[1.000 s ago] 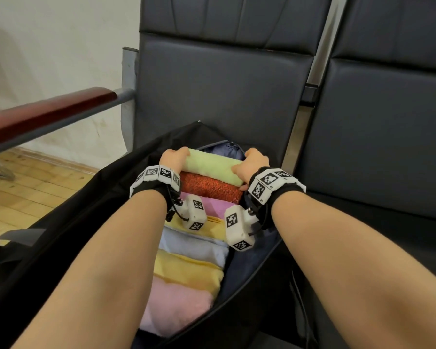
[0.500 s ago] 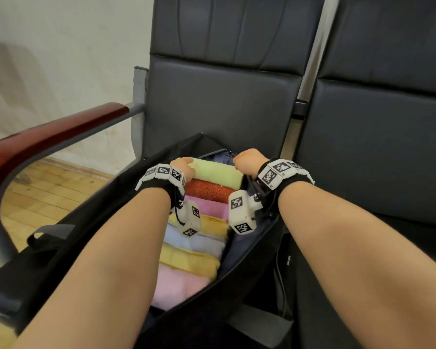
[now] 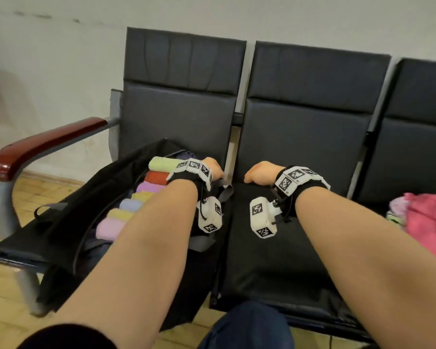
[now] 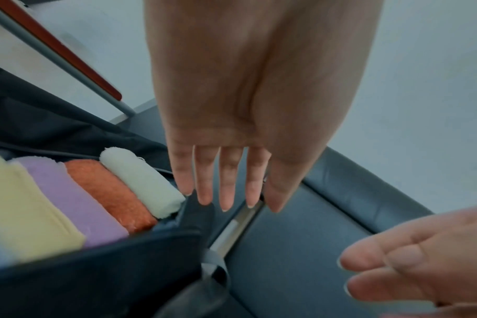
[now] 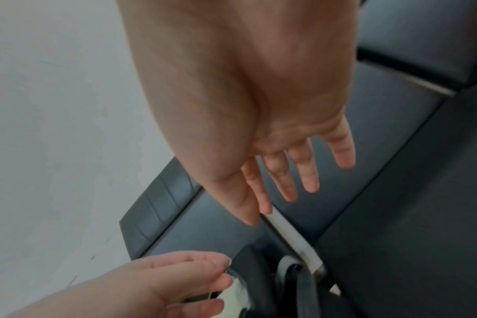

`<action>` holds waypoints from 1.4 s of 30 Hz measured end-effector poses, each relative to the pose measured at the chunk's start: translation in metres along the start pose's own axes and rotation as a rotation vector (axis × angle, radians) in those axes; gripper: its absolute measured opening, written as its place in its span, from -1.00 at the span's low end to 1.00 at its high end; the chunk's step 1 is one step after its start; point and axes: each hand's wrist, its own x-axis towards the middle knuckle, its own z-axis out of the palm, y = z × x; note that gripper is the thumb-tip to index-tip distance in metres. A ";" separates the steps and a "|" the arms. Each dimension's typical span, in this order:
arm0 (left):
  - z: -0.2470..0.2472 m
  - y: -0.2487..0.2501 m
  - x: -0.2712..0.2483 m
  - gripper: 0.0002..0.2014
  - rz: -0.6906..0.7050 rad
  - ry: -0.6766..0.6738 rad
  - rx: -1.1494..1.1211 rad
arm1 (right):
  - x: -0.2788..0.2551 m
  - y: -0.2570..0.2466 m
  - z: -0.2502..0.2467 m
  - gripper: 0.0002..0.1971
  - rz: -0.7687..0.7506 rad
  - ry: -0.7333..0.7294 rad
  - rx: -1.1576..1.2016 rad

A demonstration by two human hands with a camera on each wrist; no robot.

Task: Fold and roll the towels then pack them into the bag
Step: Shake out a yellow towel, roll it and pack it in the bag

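An open black bag [image 3: 68,222] lies on the left seat with a row of several rolled towels in it. The pale green roll [image 3: 161,163] [image 4: 142,182] lies at the far end, beside an orange roll [image 3: 157,177] [image 4: 109,193]. My left hand [image 3: 213,168] [image 4: 223,193] hovers at the bag's right rim [image 4: 95,258], fingers straight, holding nothing. My right hand [image 3: 258,172] [image 5: 300,189] is over the middle seat [image 3: 275,248], fingers spread and empty. A loose heap of pink towels [image 3: 431,222] lies on the seat at the far right.
The seats form a black padded bench [image 3: 307,127] against a white wall. A red-topped armrest [image 3: 43,144] flanks the bag on the left. A metal gap [image 4: 240,221] divides the two seats. A grey bag strap [image 3: 224,192] hangs over the bag's right side.
Both hands have let go of the pale green roll, which now lies in the bag, and moved right. The right hand has left the bag for the middle seat.
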 end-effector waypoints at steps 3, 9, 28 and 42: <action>0.025 0.043 -0.033 -0.68 0.081 -0.034 0.025 | -0.040 0.043 -0.019 -0.66 0.049 0.076 0.114; 0.069 0.126 -0.084 -0.65 0.216 -0.105 0.075 | -0.123 0.125 -0.057 -0.72 0.102 0.206 0.165; 0.209 0.335 -0.079 -0.71 0.552 -0.300 0.209 | -0.226 0.368 -0.121 -0.61 0.517 0.321 0.171; 0.377 0.417 0.008 -0.90 0.407 -0.328 -0.100 | -0.165 0.554 -0.118 -0.61 0.659 0.485 0.291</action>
